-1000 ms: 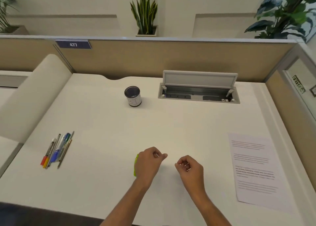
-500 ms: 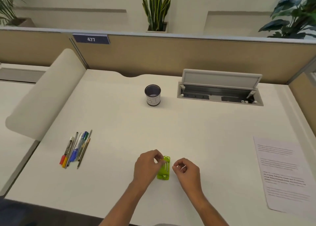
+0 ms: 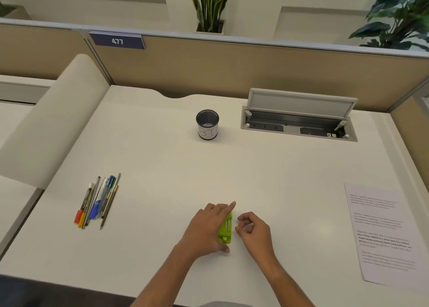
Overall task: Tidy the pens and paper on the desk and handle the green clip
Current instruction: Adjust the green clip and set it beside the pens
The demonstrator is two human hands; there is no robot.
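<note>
On the white desk, pens are laid together near the left edge. A cup is stood upright toward the back. A green clip is laid near the front, and a printed sheet at the right edge. An open hatch is set into the back right.

Lime-green clip; red, orange, blue and green pens; white paper with black print; cream desk.
</note>
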